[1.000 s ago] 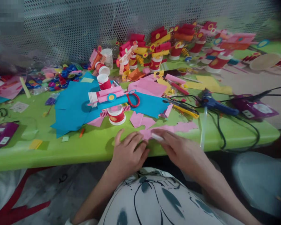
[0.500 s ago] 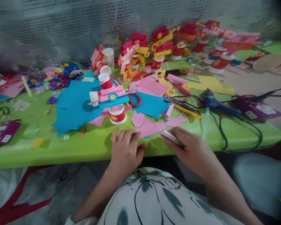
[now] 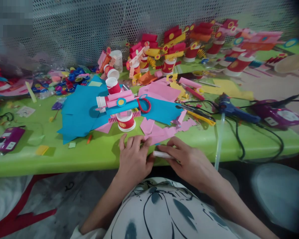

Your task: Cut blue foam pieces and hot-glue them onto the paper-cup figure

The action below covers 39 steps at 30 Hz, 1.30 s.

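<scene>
My right hand (image 3: 186,159) grips a short white stick (image 3: 163,154) between thumb and fingers, its end pointing left. Close by on the left, my left hand (image 3: 134,156) rests on the green table covering (image 3: 99,156) with fingers apart and slightly bent; its thumb is close to the stick's end, and I cannot tell whether they touch. Just beyond both hands lie torn pink paper pieces (image 3: 164,132). Behind the left hand stands a model made of red paper cups (image 3: 126,122), pink and blue paper rolls (image 3: 119,98) and coiled pink strips.
Red-handled scissors (image 3: 145,105) lie on blue paper (image 3: 161,113) behind the model. To the right are a blue glue gun (image 3: 236,109), its black cord and a purple box (image 3: 279,114). Several finished paper models (image 3: 169,64) line the back. Another purple box (image 3: 8,139) sits at left.
My right hand has moved left with the white stick, which now lies closer to my left hand and more level. My left hand has stayed nearly still. The view has shifted slightly.
</scene>
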Motion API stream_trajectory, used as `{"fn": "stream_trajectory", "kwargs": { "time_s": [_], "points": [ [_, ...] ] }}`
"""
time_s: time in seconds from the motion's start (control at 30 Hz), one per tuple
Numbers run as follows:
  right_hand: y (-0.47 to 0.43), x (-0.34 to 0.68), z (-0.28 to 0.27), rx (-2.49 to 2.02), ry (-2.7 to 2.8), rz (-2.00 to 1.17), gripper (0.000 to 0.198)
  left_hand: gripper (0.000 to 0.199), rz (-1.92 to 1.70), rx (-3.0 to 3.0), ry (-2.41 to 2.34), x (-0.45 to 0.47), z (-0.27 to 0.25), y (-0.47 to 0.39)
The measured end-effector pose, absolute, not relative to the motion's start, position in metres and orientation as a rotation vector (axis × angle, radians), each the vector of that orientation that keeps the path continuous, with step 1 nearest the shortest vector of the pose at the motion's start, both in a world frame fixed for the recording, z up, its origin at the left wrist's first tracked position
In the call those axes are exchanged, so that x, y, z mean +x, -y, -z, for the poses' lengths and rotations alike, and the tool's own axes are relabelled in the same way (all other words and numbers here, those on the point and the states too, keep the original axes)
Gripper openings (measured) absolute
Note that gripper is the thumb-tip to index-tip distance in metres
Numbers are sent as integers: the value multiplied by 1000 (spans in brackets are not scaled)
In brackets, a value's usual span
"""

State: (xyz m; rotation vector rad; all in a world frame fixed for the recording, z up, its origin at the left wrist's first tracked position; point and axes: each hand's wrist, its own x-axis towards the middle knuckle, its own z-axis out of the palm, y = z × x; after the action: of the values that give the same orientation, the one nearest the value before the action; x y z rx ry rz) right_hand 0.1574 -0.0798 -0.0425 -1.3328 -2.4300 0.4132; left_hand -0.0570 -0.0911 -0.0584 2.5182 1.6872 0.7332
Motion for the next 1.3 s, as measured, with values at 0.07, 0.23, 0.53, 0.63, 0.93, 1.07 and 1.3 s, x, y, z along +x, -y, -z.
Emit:
{"fn": "stream_trajectory", "kwargs": {
  "time_s": [0.07, 0.23, 0.53, 0.63, 0.93, 1.07, 1.3],
  "points": [
    [82, 164, 37, -1316, 2407, -508, 23, 40, -745, 2516, -1688, -57, 58, 91],
    [80, 171, 26, -1323, 2196, -557, 16, 37, -889, 2473, -1676, -55, 61, 91],
    [72, 155, 31, -1259, 2264, -475, 24, 45, -1261, 2407, -1608, -57, 45, 88],
    [72, 151, 31, -1204, 2318, -434, 24, 43, -1143, 2553, -1552, -57, 39, 84],
    [70, 164, 26, -1292, 2214, -443, 24, 5, -1199, 2302, -1454, -61, 41, 80],
    [69, 172, 20, -1327, 1869, -739, 33, 6, -1243, 2236, -1477, -64, 42, 79],
    [65, 166, 20, -1238, 1312, -1218, 37, 7, -1214, 2224, -1491, -64, 46, 78]
  ]
}}
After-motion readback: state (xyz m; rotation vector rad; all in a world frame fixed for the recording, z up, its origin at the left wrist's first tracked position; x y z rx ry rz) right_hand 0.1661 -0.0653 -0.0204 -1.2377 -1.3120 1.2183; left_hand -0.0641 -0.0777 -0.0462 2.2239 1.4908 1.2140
